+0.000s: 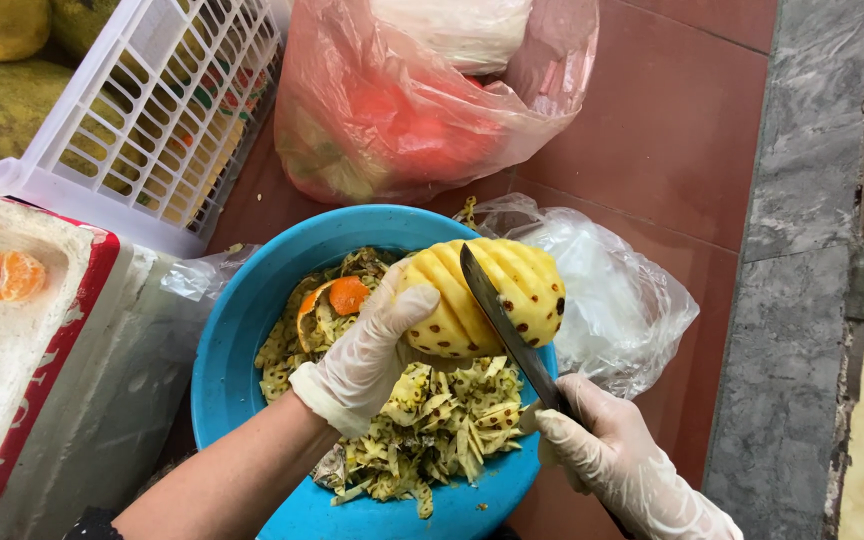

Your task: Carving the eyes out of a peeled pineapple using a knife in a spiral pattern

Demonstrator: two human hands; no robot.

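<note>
Left hand [367, 350], gloved, grips pineapple [492, 295] over far side of blue bowl [227, 350]. Right hand [612, 460], gloved, clenched on knife [502, 325], blade laid across the pineapple. Peel scraps [442, 420] fill the bowl. White basket [142, 110] beyond bowl, red bag [402, 110] beside it.

Taking the blue basin [227, 350] as reference: a red translucent plastic bag [422, 110], bulging and knotted loosely, stands behind it. A clear crumpled plastic bag [617, 300] lies just right. A white foam box [22, 340] with red edging sits left.
</note>
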